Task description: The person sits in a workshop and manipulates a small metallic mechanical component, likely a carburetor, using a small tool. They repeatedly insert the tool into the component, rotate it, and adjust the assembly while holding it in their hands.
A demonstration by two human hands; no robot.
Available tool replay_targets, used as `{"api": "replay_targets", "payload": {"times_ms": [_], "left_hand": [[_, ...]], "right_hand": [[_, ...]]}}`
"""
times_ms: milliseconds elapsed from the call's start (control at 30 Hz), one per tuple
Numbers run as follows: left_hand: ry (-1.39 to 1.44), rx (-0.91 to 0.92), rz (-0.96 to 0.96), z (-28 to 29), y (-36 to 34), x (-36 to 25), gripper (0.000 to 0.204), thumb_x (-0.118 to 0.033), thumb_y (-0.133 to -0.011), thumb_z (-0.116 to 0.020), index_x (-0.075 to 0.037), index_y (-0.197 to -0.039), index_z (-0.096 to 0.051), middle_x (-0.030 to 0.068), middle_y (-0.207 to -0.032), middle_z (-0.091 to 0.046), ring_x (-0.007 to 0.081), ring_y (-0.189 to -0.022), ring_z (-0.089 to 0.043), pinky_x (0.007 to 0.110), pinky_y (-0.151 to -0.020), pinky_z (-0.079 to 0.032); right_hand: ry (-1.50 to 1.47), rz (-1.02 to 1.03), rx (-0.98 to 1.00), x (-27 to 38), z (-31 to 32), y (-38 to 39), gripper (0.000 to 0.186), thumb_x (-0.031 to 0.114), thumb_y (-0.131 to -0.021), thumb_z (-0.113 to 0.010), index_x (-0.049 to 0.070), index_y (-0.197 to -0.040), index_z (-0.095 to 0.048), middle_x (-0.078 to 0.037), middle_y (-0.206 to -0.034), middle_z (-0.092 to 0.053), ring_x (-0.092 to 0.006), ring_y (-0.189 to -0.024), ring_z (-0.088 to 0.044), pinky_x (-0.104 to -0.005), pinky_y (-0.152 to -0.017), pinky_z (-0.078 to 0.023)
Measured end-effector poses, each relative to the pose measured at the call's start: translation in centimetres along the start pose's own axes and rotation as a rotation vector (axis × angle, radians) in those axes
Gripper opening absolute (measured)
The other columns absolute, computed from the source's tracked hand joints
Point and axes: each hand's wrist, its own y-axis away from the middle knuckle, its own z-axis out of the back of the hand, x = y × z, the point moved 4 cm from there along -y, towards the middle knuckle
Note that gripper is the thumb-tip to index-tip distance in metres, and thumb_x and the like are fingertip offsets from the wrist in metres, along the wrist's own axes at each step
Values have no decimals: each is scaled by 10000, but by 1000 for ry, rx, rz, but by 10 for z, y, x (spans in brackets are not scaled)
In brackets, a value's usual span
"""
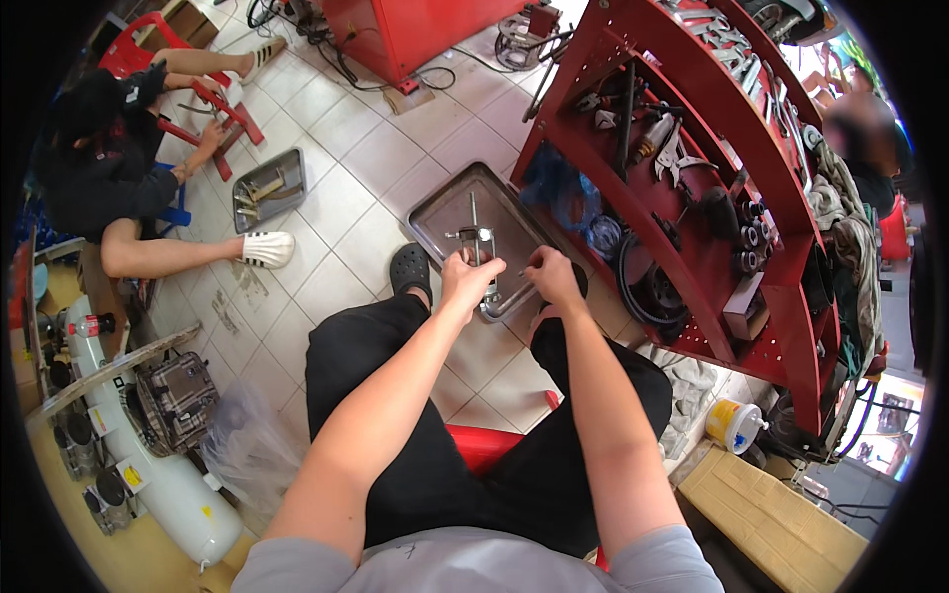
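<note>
My left hand (471,281) is closed around a shiny metal tool with a long rod (474,237), shaped like a puller with a crossbar. The rod points away from me, and part of the body is hidden by my fingers. Beneath it on the floor lies a shallow metal tray (423,225) between my feet. My right hand (554,278) is beside the tool, apart from it, above the tray's right side. Its thumb and fingertips are pinched together; whatever they hold is too small to tell.
A red tool rack (682,272) with wrenches, pliers and sockets stands close on my right. At the left, another person (109,158) sits handling a red part near a second tray (297,168). A red cabinet (405,40) stands ahead; a cardboard box (776,504) lies lower right.
</note>
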Motion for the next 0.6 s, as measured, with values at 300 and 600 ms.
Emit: {"api": "replay_targets", "payload": {"times_ms": [300, 600], "left_hand": [[132, 93, 142, -8, 8, -10, 163, -132, -782, -714, -75, -831, -569, 19, -770, -596, 119, -683, -604, 284, -604, -485], [243, -12, 272, 7, 0, -34, 220, -124, -798, -719, -41, -917, -554, 44, -811, -613, 121, -776, -597, 281, -722, -467]], "right_hand": [[72, -238, 165, -131, -113, -11, 168, 99, -720, -647, 36, -874, -662, -200, -902, -674, -366, -915, -647, -421, -812, -508], [202, -327, 374, -194, -176, -27, 239, 89, -776, -603, 95, -1014, -617, -168, -998, -671, -362, -983, -630, -467, -817, -493]]}}
